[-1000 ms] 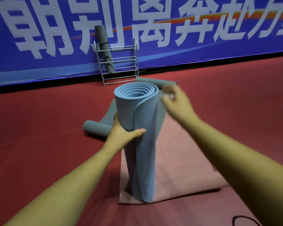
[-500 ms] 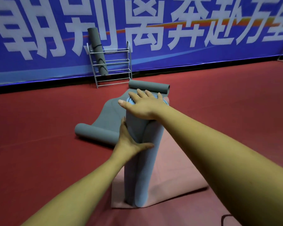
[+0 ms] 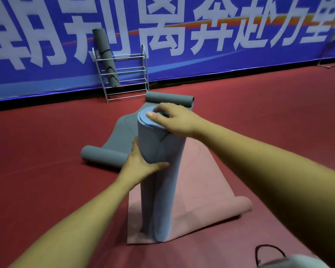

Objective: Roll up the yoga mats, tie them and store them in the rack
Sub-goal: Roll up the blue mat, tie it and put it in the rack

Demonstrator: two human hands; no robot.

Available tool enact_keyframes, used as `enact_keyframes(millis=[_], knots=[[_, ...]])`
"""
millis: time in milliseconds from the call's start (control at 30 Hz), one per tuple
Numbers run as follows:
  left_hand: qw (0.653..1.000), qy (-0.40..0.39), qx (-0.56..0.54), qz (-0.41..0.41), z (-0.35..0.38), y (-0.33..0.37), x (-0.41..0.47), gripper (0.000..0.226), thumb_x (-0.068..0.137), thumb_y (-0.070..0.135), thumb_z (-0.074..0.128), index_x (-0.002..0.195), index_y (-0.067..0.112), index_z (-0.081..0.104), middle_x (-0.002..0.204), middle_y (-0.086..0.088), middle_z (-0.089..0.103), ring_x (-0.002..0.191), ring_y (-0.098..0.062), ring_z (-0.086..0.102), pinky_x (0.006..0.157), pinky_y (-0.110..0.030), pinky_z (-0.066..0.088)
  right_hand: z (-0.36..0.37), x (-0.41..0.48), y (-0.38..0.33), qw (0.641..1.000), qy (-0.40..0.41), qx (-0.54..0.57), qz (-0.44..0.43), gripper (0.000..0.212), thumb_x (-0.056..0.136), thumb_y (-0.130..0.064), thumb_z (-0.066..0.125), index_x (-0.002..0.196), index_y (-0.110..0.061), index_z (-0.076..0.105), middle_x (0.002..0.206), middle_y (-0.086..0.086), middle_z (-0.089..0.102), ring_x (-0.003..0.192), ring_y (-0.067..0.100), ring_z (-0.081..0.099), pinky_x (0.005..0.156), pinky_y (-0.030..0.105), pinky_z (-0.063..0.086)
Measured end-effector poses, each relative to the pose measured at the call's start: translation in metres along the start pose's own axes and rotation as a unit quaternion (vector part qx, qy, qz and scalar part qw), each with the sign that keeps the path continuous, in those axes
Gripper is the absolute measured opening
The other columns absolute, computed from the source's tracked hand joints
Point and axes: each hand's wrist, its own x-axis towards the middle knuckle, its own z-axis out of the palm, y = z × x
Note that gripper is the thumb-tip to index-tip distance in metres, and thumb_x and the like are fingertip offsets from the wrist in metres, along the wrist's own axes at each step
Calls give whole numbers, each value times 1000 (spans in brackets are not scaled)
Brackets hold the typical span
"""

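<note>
The dark red sports floor (image 3: 37, 151) in front of me carries a flat pink yoga mat (image 3: 201, 180). Just beyond the pink mat lies a grey yoga mat (image 3: 122, 128), half unrolled, both ends curled. Further beyond stands a silver wire rack (image 3: 128, 69). On my side of the pink mat lies a thin black cord loop (image 3: 267, 246).

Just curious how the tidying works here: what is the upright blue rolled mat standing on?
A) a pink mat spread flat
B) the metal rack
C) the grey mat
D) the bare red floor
A: the lower end of the blue rolled mat sits on the pink mat spread on the floor, while the left hand grips its side and the right hand rests on its top end.
</note>
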Motion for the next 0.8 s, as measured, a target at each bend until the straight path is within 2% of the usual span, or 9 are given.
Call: enact_keyframes(millis=[67, 100, 167, 233, 333, 467, 533, 700, 800], knots=[[1000, 4, -8, -10, -4, 0, 2, 117, 44, 53, 91, 140, 32, 28, 129, 11, 52, 116, -9, 53, 89, -26, 45, -13, -7, 9, 997, -15, 62, -43, 30, 97, -45, 58, 102, -18, 67, 99, -6, 66, 91, 6, 59, 83, 26, 44], [1000, 4, -9, -13, -6, 0, 4, 118, 42, 56, 89, 140, 32, 27, 128, 11, 52, 116, -9, 53, 89, -26, 45, -17, -13, 13, 996, -38, 45, -64, 25, 95, -40, 63, 108, -19, 69, 104, -8, 68, 95, 5, 60, 86, 23, 45], [1000, -5, -5, -16, -11, -3, 8, 120, 41, 60, 85, 141, 31, 25, 128, 12, 51, 115, -9, 52, 89, -27, 45, -20, -21, 21, 991, -80, 11, -111, 40, 90, -28, 72, 129, -21, 63, 128, -10, 63, 117, 0, 54, 97, 10, 39], [1000, -6, -11, -12, -13, -6, 11, 117, 48, 53, 90, 143, 29, 25, 129, 11, 51, 115, -8, 52, 89, -26, 44, -20, -24, 23, 985, -85, 4, -147, 52, 87, -14, 74, 136, -21, 59, 137, -9, 58, 125, -2, 46, 98, 1, 30], [1000, 2, -15, -6, -13, -5, 14, 113, 56, 40, 94, 144, 25, 26, 128, 9, 50, 113, -8, 51, 87, -23, 41, -15, -20, 30, 985, -55, -12, -162, 56, 85, -3, 73, 136, -22, 60, 138, -4, 58, 129, 7, 47, 103, 8, 31], [1000, -4, -26, -9, -14, -5, 15, 123, 40, 60, 84, 143, 27, 26, 129, 11, 50, 115, -8, 51, 89, -24, 43, -5, -18, 28, 986, -31, -53, -155, 49, 88, -3, 69, 131, -26, 64, 147, 2, 51, 137, 15, 43, 101, 6, 26], [1000, -2, -25, -13, -17, -7, 16, 121, 41, 59, 85, 142, 27, 27, 127, 11, 49, 116, -9, 51, 90, -25, 42, -6, -17, 27, 981, -34, -81, -170, 43, 89, -3, 68, 125, -26, 69, 149, 2, 49, 139, 17, 43, 102, 11, 29], [1000, -6, -27, -10, -16, -8, 15, 120, 44, 55, 88, 143, 26, 26, 128, 10, 50, 116, -9, 51, 90, -26, 42, -9, -18, 22, 980, -29, -93, -173, 33, 83, -6, 72, 113, -18, 64, 129, 3, 61, 113, 20, 58, 93, 35, 45], [1000, -15, -27, 2, -14, -6, 13, 122, 49, 48, 90, 146, 26, 19, 131, 9, 46, 117, -9, 49, 89, -24, 41, -2, -14, 18, 967, 16, -151, -203, 27, 74, -11, 79, 97, -12, 64, 125, 11, 61, 108, 29, 57, 90, 33, 43]])
